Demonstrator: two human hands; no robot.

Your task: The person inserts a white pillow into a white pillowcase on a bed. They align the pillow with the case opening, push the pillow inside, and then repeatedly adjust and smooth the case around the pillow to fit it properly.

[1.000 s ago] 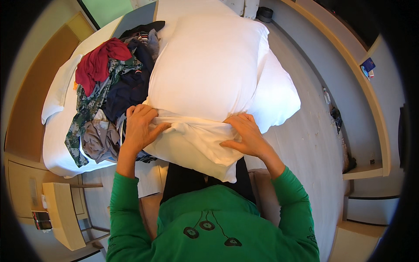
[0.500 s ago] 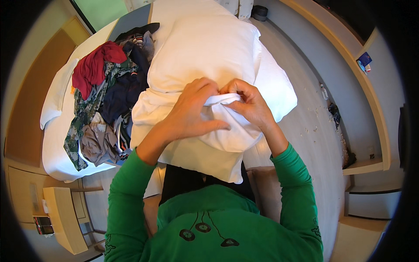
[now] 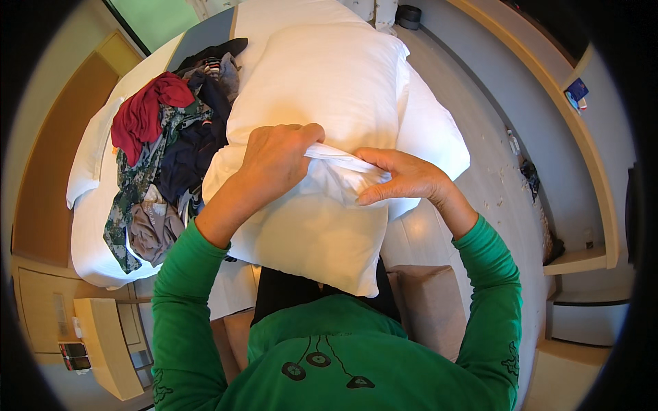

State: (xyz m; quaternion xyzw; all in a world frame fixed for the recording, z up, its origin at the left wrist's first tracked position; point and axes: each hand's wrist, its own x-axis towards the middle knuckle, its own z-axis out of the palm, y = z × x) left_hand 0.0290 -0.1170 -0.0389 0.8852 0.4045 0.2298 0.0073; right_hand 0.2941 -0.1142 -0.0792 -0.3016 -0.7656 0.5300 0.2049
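Both my hands hold the raised hem of a white pillowcase. My left hand is closed on its left part, knuckles up. My right hand grips the right part, with the cloth between thumb and fingers. The hem is stretched between the two hands, with loose folds below it. Under and in front of the cloth, the smooth off-white end of a pillow reaches toward my lap. A plump white pillow lies just beyond my hands on the bed; whether it is a separate one, I cannot tell.
The white bed carries a heap of clothes at left, including a red garment, camouflage cloth and a brown garment. Another pillow lies behind it. A brown box-like seat stands by my legs. A wooden-edged shelf curves along the right.
My hands have moved apart, the left leftward and the right rightward. The pillowcase hem between them is now pulled straighter and wider, and more of the pillow's near end shows.
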